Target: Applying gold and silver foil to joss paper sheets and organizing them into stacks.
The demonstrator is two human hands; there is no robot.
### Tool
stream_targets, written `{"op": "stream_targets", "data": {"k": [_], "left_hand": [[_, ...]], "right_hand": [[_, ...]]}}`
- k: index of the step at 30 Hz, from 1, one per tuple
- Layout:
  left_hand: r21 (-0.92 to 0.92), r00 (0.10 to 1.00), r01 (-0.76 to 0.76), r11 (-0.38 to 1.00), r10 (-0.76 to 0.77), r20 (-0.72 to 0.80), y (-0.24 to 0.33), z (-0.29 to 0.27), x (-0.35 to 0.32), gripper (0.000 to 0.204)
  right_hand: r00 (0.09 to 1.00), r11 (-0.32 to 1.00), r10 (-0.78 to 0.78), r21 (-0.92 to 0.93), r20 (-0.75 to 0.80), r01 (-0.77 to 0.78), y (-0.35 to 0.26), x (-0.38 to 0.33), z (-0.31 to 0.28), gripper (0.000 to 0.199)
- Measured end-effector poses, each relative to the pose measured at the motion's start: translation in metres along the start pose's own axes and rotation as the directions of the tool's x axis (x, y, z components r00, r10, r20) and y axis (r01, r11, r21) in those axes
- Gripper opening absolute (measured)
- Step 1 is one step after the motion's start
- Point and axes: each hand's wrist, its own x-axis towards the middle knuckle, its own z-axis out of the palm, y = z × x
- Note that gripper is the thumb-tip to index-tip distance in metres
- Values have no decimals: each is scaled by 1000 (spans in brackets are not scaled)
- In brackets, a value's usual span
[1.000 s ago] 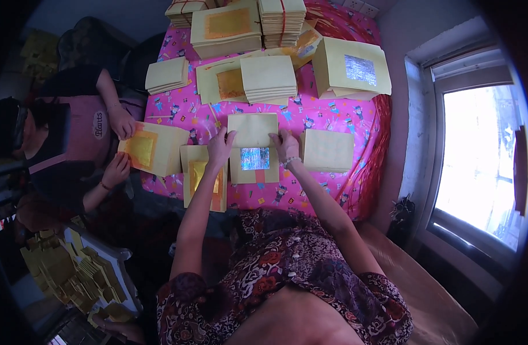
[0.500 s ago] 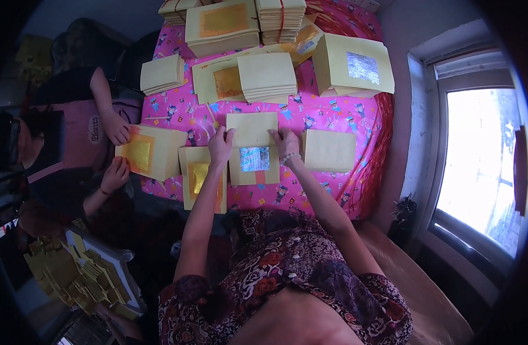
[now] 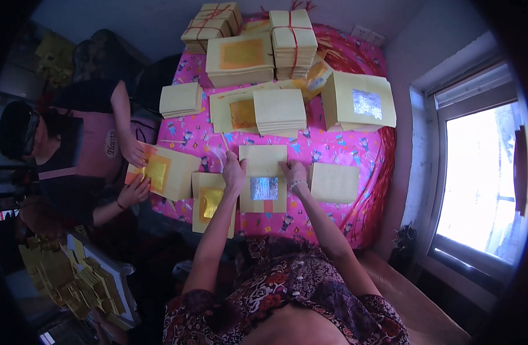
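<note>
A cream sheet of joss paper point(image 3: 263, 160) lies across the far part of another sheet with a silver foil square point(image 3: 264, 188) and a red strip below it. My left hand point(image 3: 234, 173) is closed at the near sheet's left edge, thumb against the paper. My right hand point(image 3: 296, 173), with a beaded bracelet at the wrist, pinches the right edge. A thin stick point(image 3: 224, 141) points away from my left fingers; I cannot tell whether they hold it. Left of my forearm lies gold-foil joss paper point(image 3: 211, 202). A plain cream stack point(image 3: 334, 183) sits to the right.
Paper stacks, some tied with red string point(image 3: 293, 43), fill the far side of the pink patterned tablecloth point(image 3: 333, 150). A silver-foil stack point(image 3: 364, 102) stands far right, by red strands point(image 3: 387, 155). At left a person's hands point(image 3: 136, 190) work on gold-foil paper point(image 3: 174, 171).
The whole view has tilted, so the table sits lower and more of its far side shows. My hands stay at the sheet's two sides. The other person's hand has moved onto the gold foil.
</note>
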Motion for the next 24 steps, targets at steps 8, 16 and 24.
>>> {"op": "stream_targets", "data": {"k": [8,16,24], "left_hand": [[134,981,-126,983,103,163,9,6,12,16],[276,937,-314,908,251,241,51,-5,-17,32],[354,969,-209,911,145,200,40,21,-30,29]], "right_hand": [[997,999,-49,6,-53,49,2,5,9,40],[999,993,-46,-113,-29,43,5,6,8,34],[871,884,-445,-257,-209,390,-38,-22,2,22]]}}
